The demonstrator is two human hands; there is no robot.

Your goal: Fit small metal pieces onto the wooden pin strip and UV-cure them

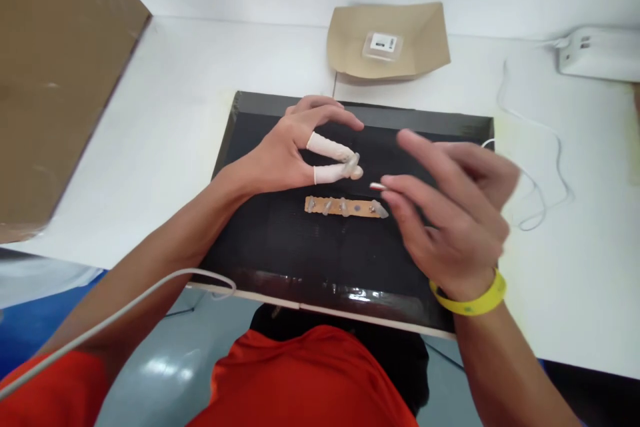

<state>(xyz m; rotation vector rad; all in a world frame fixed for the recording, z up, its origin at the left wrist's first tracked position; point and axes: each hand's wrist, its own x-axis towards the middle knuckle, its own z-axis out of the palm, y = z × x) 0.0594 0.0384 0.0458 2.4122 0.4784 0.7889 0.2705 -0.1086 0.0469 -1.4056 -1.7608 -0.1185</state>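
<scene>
White finger cots cover the thumb and forefinger of my left hand (300, 143), which pinch a small translucent greyish piece (352, 164) between their tips. To its right, my right hand (450, 207) grips a small, thin white-and-red piece (377, 187) between thumb and finger; its other end is hidden in the fingers. The two held pieces are apart. Just below them on the black mat (280, 240) lies a tan strip (350, 207), with several small translucent greyish pieces set along it and a dark dot on a bare stretch.
A brown cardboard tray (340, 40) stands behind the mat, holding a small clear plastic box (383, 47) with a white label. At the far right is a white power strip (600, 53) with a thin white cable (555, 137). Brown board (65, 80) rises on the left. Another white cable (125, 310) crosses over my left arm.
</scene>
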